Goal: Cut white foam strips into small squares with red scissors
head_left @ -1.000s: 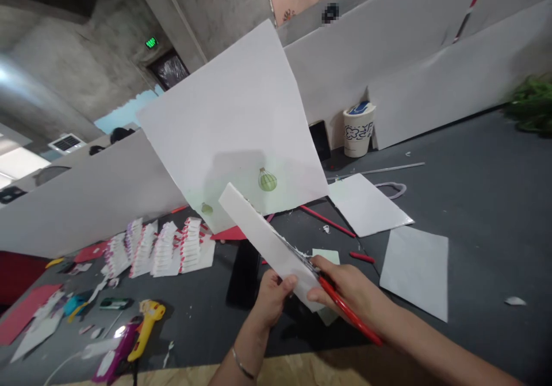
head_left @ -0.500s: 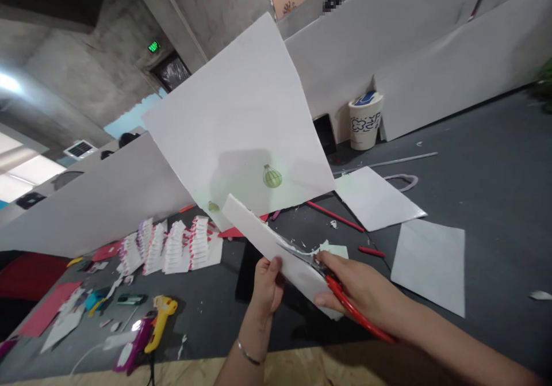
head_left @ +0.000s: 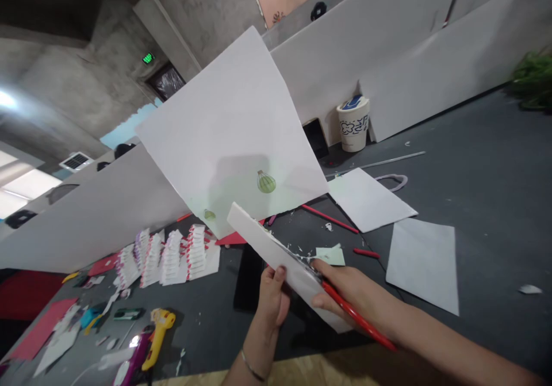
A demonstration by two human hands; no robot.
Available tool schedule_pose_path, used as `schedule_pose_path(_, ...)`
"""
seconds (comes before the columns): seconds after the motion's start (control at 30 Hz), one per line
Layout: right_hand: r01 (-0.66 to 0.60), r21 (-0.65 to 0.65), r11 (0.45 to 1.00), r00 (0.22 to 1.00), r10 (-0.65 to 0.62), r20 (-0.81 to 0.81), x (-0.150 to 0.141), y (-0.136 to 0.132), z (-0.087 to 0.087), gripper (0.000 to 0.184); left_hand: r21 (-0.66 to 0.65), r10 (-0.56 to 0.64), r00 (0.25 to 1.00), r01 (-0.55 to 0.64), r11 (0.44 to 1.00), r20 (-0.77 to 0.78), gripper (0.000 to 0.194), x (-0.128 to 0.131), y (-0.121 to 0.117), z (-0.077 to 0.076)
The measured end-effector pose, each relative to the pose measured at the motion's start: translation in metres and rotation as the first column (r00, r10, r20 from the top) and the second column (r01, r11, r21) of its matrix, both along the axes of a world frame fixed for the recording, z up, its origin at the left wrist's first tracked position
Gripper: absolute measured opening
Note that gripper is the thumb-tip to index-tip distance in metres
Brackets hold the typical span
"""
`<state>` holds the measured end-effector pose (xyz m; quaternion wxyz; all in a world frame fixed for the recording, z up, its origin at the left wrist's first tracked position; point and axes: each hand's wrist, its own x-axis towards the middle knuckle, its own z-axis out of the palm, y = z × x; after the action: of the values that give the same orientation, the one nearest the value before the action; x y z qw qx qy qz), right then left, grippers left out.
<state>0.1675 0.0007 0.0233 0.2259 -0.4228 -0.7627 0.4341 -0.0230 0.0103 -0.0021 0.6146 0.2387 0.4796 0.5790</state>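
1. Left hand (head_left: pixel 273 297): grip closed on the white strip (head_left: pixel 259 239), thumb on its near face, at the lower edge. A thin bracelet (head_left: pixel 251 367) is on the wrist.
2. Right hand (head_left: pixel 357 294): grip closed around the red-handled scissors (head_left: pixel 357 317). The thumb lies against the near face of the strip, towards its lower end.
3. White strip: held above the desk (head_left: pixel 487 190), slanting from upper left to lower right. The scissor blades lie along its upper edge, which looks ragged; exact blade opening cannot be told.
4. Beyond the strip, a large white sheet (head_left: pixel 228 127) stands tilted, with two green balloon pictures near its lower edge. Its support cannot be made out.
5. Right of the sheet: a white panel (head_left: pixel 364 199) flat on the desk, and a second panel (head_left: pixel 425 265) just beside it, nearer the person. A pale lilac loop (head_left: pixel 399 183) lies at the far side of the first panel.
6. Near the scissors: a pale green paper piece (head_left: pixel 331 255), a long red stick (head_left: pixel 330 218), a short red stick (head_left: pixel 366 253) and small white scraps.
7. Patterned cup (head_left: pixel 353 122): upright at the back, near a dark-faced upright object (head_left: pixel 315 137).
8. Left side: rows of white pieces (head_left: pixel 171 259) with red and purple edges; nearer, a yellow glue gun (head_left: pixel 158 337) beside a purple tool (head_left: pixel 133 357).
9. Dark flat object (head_left: pixel 248 282): on the desk, partly hidden by the strip and left hand.
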Motion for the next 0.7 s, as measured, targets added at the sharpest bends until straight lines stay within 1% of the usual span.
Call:
schedule_pose_path(0.1, 0.004, 0.025, 1.0, 0.999, -0.005, 0.033, -0.001, 0.0, -0.001, 0.046, 0.014, -0.043, 0.999, 0.043, 0.999, -0.009, 0.046, 0.0, 0.0, 0.0)
schedule_pose_path(0.23, 0.045, 0.075, 0.996, 0.993, -0.053, 0.106, -0.001, -0.001, 0.004, 0.044, 0.02, -0.083, 0.996, 0.084, 0.996, -0.033, 0.043, -0.001, -0.001, -0.001)
schedule_pose_path(0.4, 0.032, 0.055, 0.998, 0.998, -0.035, 0.061, 0.003, 0.0, 0.005, 0.042, 0.002, -0.045, 0.999, 0.045, 0.999, 0.01, 0.039, 0.0, -0.001, 0.002)
schedule_pose_path(0.47, 0.033, 0.026, 0.999, 0.999, -0.034, 0.021, 0.007, -0.001, 0.006, 0.044, 0.005, -0.05, 0.999, 0.05, 0.999, 0.017, 0.04, 0.001, 0.0, 0.004)
schedule_pose_path(0.53, 0.023, -0.015, 1.0, 0.998, -0.024, -0.056, 0.011, -0.003, 0.008, 0.046, 0.017, -0.073, 0.997, 0.073, 0.997, 0.008, 0.044, 0.002, 0.0, 0.007)
schedule_pose_path(0.7, -0.078, -0.127, 0.989, 0.969, 0.046, -0.242, 0.023, -0.003, 0.016, 0.051, -0.002, -0.039, 0.999, 0.039, 0.999, 0.033, 0.042, 0.002, -0.001, 0.012)
